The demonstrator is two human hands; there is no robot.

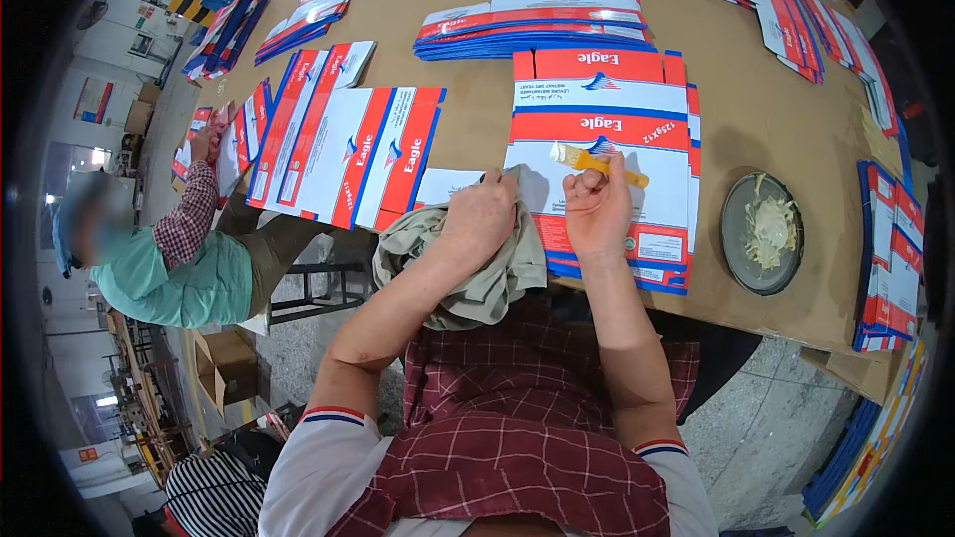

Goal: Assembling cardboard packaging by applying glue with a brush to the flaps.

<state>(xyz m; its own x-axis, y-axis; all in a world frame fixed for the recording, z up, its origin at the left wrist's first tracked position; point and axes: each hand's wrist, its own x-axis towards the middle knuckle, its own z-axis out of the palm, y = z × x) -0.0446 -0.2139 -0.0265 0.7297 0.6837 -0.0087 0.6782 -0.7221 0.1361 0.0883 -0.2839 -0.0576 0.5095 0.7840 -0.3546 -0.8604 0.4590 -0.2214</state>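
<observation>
My right hand (601, 211) is closed around a yellow-handled brush (576, 158) with pale paste on its tip. It hovers over a stack of flat red, white and blue cartons (655, 201) at the table's front edge. A crumpled grey-green cloth (477, 290) hangs over that edge, and my left hand (483, 213) is closed on its upper part. Right of the cartons lies a round grey dish (734, 249) holding thick cream-coloured paste (770, 231).
Overlapping flat cartons (316, 144) lie at the left, with another pile (557, 20) at the back. More cartons (890, 249) stand at the right edge of the brown-covered table (736, 70). A co-worker in green (179, 268) handles cartons at the far left, near a dark stool (318, 283).
</observation>
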